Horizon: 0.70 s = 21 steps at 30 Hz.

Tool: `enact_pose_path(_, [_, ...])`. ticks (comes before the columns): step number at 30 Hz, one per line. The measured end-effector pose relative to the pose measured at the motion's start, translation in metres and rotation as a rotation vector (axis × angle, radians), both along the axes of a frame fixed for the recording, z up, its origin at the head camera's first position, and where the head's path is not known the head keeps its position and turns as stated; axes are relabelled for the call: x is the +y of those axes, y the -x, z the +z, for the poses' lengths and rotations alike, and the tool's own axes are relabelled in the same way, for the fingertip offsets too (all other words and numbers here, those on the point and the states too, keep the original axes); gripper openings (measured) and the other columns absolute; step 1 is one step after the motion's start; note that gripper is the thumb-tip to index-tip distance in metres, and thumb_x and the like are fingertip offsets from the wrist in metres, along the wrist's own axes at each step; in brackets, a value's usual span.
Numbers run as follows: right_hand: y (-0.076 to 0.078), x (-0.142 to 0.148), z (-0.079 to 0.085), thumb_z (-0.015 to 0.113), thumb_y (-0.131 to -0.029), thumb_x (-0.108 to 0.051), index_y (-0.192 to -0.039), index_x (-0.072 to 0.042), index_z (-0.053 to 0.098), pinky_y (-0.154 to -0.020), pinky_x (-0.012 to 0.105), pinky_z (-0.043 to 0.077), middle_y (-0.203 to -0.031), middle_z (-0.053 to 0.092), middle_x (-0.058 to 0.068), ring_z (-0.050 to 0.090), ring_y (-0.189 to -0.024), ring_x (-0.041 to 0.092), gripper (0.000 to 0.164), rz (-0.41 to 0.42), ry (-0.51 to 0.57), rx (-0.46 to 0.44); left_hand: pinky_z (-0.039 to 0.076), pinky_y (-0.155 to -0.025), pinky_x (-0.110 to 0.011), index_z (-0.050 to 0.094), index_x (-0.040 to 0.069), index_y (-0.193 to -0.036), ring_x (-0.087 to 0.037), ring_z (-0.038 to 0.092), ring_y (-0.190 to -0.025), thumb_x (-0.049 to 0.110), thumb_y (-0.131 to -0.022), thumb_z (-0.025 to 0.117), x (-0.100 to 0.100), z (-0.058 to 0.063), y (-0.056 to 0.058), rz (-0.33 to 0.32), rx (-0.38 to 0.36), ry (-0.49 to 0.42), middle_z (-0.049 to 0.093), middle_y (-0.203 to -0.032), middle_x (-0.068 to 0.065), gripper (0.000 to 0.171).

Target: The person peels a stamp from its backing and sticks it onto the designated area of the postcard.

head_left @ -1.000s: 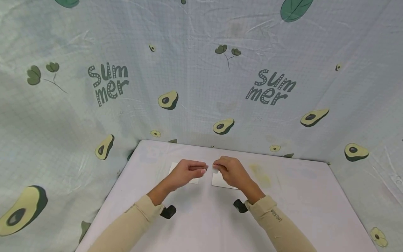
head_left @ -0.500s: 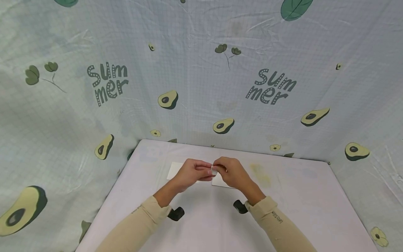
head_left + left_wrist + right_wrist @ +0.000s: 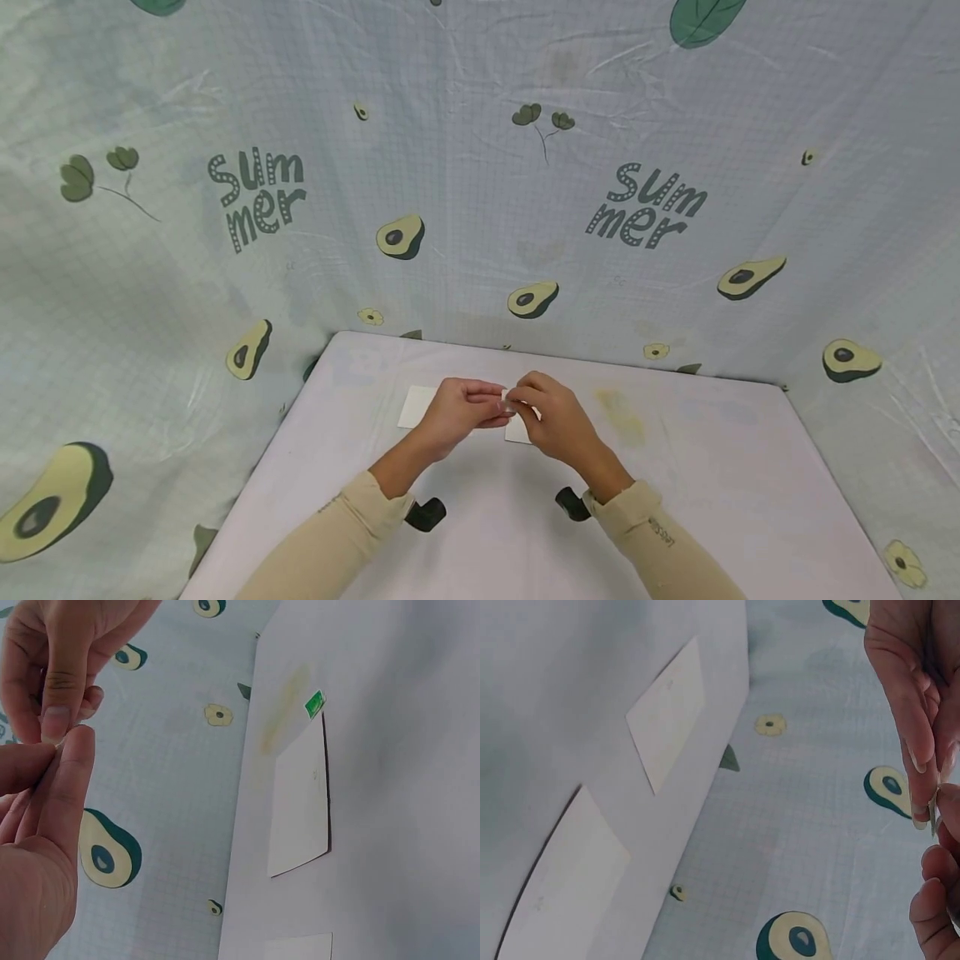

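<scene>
Above the table, my left hand [image 3: 457, 417] and right hand [image 3: 551, 417] meet fingertip to fingertip. Between them is a small, thin whitish piece [image 3: 933, 814], seen nearly edge-on in the right wrist view and mostly hidden by fingers. My left thumb and fingers pinch one side of it, and the right thumb and fingers pinch the other. Below lie two white cards, the left card [image 3: 414, 408] partly behind my left hand and the right card [image 3: 517, 431] partly under my right.
A small green-and-white sticker-like piece [image 3: 315, 704] lies by one end of the right card in the left wrist view. The white table [image 3: 495, 533] ends at a hanging avocado-print curtain [image 3: 465, 267]. Dark wrist cameras hang below both cuffs.
My left hand has moved right to meet the right hand and now pinches the small piece too. The right hand's fingers have shifted slightly on it.
</scene>
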State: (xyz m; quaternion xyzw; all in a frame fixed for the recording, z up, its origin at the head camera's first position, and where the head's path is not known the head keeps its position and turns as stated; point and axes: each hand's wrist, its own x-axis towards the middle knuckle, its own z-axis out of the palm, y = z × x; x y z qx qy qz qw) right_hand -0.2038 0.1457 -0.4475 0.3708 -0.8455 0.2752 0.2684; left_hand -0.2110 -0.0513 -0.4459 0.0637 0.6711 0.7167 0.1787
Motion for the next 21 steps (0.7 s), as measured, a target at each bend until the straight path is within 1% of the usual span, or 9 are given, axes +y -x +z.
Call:
enact_pose_path(4, [-0.0031, 0.0009, -0.0012, 0.08, -0.086, 0.004, -0.095, -0.003, 0.078, -0.071, 0.025, 0.06, -0.09, 0.069, 0.004, 0.064, -0.08, 0.015, 0.012, -0.007, 0.004, -0.005, 0.064, -0.088, -0.035, 0.061, -0.012, -0.134, -0.022, 0.08, -0.098, -0.005, -0.096, 0.068, -0.0011, 0.0019, -0.0009, -0.005, -0.011, 0.009, 0.071, -0.126, -0.031, 0.039])
enact_pose_path(9, [-0.0052, 0.0023, -0.0039, 0.08, -0.087, 0.002, -0.099, -0.002, 0.08, -0.07, 0.024, 0.06, -0.091, 0.07, 0.005, 0.065, -0.08, 0.014, 0.013, -0.015, 0.011, -0.017, 0.063, -0.091, -0.034, 0.058, -0.012, -0.138, -0.024, 0.079, -0.103, -0.004, -0.095, 0.07, -0.003, 0.0053, -0.0033, -0.027, 0.0, 0.026, 0.069, -0.131, -0.031, 0.045])
enact_pose_path(11, [-0.0056, 0.0024, -0.0044, 0.08, -0.087, 0.001, -0.101, -0.002, 0.08, -0.07, 0.024, 0.06, -0.092, 0.07, 0.005, 0.065, -0.08, 0.015, 0.014, -0.015, 0.012, -0.017, 0.063, -0.091, -0.035, 0.058, -0.012, -0.139, -0.025, 0.079, -0.105, -0.004, -0.095, 0.07, -0.0033, 0.0063, -0.004, -0.032, 0.008, 0.023, 0.068, -0.131, -0.031, 0.046])
enact_pose_path(18, [-0.0077, 0.0013, -0.0051, 0.082, -0.086, -0.001, -0.103, -0.001, 0.081, -0.069, 0.023, 0.059, -0.09, 0.07, 0.005, 0.065, -0.079, 0.014, 0.017, -0.012, 0.004, -0.006, 0.064, -0.088, -0.035, 0.061, -0.011, -0.135, -0.024, 0.079, -0.1, -0.006, -0.095, 0.069, -0.0019, 0.0069, -0.0041, -0.003, 0.003, 0.008, 0.071, -0.128, -0.03, 0.042])
enact_pose_path(21, [-0.0082, 0.0005, -0.005, 0.083, -0.085, 0.0, -0.103, -0.001, 0.081, -0.07, 0.023, 0.06, -0.09, 0.07, 0.006, 0.065, -0.079, 0.015, 0.018, -0.017, -0.01, 0.006, 0.064, -0.088, -0.035, 0.061, -0.012, -0.135, -0.028, 0.079, -0.103, -0.007, -0.095, 0.068, -0.0022, 0.0064, -0.0036, -0.007, 0.01, 0.007, 0.071, -0.127, -0.03, 0.041])
